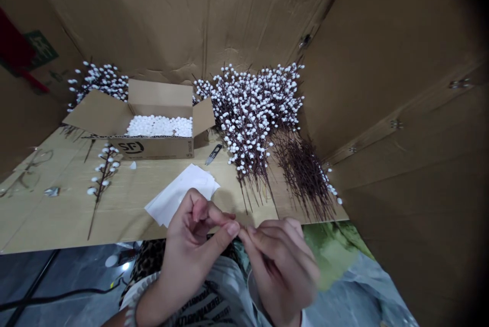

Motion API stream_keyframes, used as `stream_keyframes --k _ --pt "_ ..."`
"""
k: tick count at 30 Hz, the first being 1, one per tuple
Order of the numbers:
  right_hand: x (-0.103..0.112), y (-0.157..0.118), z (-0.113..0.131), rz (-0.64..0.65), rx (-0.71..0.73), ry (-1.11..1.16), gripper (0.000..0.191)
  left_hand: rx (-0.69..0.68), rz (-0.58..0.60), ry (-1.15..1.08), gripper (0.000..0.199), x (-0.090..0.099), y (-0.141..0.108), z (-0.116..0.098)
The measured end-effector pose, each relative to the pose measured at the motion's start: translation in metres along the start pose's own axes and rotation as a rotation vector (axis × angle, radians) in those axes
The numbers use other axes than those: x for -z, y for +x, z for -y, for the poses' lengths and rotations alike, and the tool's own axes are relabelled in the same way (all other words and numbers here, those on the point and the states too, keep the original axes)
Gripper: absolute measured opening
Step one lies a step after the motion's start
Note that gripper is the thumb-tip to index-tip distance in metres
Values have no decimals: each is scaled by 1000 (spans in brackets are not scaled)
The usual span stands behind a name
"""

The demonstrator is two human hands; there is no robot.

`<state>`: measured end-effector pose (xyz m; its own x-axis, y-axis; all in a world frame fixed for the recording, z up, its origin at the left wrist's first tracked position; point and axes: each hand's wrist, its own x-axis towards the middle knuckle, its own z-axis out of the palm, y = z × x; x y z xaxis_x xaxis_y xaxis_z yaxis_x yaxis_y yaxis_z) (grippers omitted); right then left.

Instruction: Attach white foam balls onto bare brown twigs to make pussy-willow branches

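Observation:
My left hand (200, 235) is closed in a pinch, thumb against fingertips, just past the table's front edge. My right hand (280, 261) is closed too, its fingertips meeting those of my left hand. Whatever the two hands pinch is hidden or too small to name. Beyond them lie white papers (185, 189) on the cardboard-covered table (130, 210). A large pile of brown branches with white berries (252, 113) lies behind, and a bundle of bare brown stems (307, 176) is at the right.
An open cardboard box (160, 147) holds many white balls (158, 126). A small cutter (213, 154) lies beside it. One berried branch (101, 179) rests at the left, with more berried branches (101, 80) behind the box. Cardboard walls (153, 16) enclose the table.

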<state>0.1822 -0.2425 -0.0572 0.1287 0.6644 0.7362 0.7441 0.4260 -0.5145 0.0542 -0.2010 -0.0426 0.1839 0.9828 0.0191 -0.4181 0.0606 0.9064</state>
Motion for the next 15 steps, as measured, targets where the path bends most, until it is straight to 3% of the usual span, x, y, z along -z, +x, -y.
stream_keyframes --k 5,9,12,14,15 --pt "-1 -2 0 7 -66 132 27 -16 -11 -11 45 -3 3 0" --pt "6 -6 -27 -60 -300 203 24 7 5 -38 41 6 13 9" --pt "13 -3 -63 -311 -466 119 14 0 -34 8 32 13 21 22" --pt "16 8 -86 -640 -503 161 11 17 30 145 18 12 26 31" --pt "18 17 -97 -711 -516 168 15 29 112 233 13 8 27 35"
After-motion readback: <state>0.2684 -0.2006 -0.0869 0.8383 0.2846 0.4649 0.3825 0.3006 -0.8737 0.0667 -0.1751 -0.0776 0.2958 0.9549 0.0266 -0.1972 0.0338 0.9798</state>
